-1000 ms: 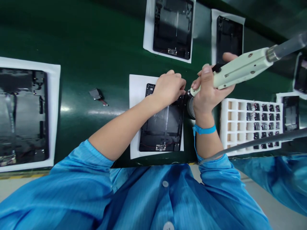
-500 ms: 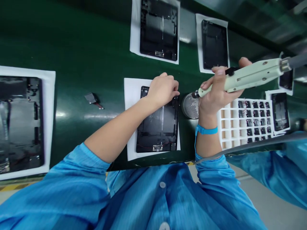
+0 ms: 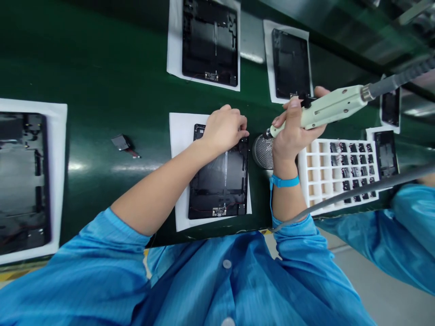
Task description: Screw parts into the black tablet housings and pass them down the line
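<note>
**Right grip clenches pale green electric screwdriver**

Its tip sits just beside a round perforated metal disc, near a black tablet housing lying on a white paper sheet on the dark green counter. The left grip, unclenched, rests on the housing's upper edge. A blue wrist strap circles the right wrist; a white foam tray holding small black parts stands nearby.

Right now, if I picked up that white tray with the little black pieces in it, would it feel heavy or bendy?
The white compartment tray looks like foam, so it would probably feel light for its size. Its thin cell walls might bend or tear if squeezed. The small black parts sit in open-topped cells, so a hard bump could probably tip some out.
</note>
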`<state>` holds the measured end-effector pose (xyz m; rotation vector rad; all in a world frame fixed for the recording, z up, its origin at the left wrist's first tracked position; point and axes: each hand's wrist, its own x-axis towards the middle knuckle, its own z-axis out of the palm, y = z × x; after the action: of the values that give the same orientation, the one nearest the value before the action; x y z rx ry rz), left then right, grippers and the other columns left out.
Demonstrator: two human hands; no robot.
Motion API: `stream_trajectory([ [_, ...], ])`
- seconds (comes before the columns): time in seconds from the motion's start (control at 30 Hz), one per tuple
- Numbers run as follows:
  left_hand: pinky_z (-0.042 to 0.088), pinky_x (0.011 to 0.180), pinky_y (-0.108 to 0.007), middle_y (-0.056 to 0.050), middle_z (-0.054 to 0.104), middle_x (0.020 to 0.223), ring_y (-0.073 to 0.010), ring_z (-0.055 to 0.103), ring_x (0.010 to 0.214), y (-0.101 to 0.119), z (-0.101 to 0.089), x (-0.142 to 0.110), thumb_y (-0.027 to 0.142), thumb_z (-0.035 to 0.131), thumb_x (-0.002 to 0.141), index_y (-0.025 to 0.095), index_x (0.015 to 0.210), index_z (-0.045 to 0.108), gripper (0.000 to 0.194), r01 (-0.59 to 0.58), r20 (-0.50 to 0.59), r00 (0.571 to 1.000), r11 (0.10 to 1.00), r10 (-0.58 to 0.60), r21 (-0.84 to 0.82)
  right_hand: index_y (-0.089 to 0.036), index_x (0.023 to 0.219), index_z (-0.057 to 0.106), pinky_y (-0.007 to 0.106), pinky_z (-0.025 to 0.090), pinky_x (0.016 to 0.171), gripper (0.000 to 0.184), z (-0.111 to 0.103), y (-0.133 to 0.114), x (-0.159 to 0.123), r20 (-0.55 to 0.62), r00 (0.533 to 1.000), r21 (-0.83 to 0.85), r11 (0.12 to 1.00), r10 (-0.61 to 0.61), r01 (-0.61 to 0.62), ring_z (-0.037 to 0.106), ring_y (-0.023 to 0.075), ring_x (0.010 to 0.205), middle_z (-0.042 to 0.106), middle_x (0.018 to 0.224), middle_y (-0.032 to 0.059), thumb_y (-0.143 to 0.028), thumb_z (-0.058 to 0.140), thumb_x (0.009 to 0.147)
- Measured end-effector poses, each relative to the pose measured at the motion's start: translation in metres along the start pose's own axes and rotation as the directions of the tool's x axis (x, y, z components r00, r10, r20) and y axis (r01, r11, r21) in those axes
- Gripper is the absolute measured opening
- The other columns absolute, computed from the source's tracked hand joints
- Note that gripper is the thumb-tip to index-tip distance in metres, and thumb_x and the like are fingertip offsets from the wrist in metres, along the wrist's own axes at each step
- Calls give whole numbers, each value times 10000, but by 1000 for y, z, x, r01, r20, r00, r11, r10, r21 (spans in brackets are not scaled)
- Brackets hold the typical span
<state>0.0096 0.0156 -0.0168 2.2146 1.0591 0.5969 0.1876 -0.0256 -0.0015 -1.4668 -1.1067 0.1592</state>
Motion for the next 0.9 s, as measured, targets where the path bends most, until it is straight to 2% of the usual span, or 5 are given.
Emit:
stream_trajectory([
  [0.13,509,920,-448,-96,764,948,-331,633,1095,3,-3,0,403,871,1028,272,953,906,155,12,2,1000,1000,-12,15,-403,1517,455,445,555,632,694,-1,-4,2,-62,996,53,996,-70,73,488,160,589,687,1046,26,-878,602,1033],
  [0.23,525,931,-435,-91,781,952,-317,651,1086,5,-4,1,378,869,1032,253,946,913,158,32,16,999,999,-33,30,-335,1595,415,391,552,610,671,0,-17,5,-135,982,96,985,-133,146,476,118,572,689,1115,44,-771,578,1111],
  [0.43,544,955,-414,-101,798,983,-306,674,1110,7,-5,2,382,838,1042,227,1033,928,180,15,15,1000,998,-16,57,-322,1645,345,382,631,642,675,18,-41,-10,27,993,164,980,-114,108,502,87,554,700,1182,57,-712,575,1145],
  [0.77,511,866,-404,-102,793,991,-308,700,1093,14,-8,2,205,767,1022,228,1018,928,163,24,23,999,997,-26,72,-296,1389,520,335,550,538,533,32,-35,-18,6,989,280,949,-149,141,500,86,502,704,999,-9,-651,748,1063],
  [0.9,506,869,-402,-103,786,997,-308,700,1100,14,-9,2,196,760,1022,227,1031,929,171,24,28,999,997,-27,77,-315,1425,513,395,634,627,551,33,-33,-18,12,985,190,968,-170,164,546,109,546,674,1001,0,-720,664,1084],
])
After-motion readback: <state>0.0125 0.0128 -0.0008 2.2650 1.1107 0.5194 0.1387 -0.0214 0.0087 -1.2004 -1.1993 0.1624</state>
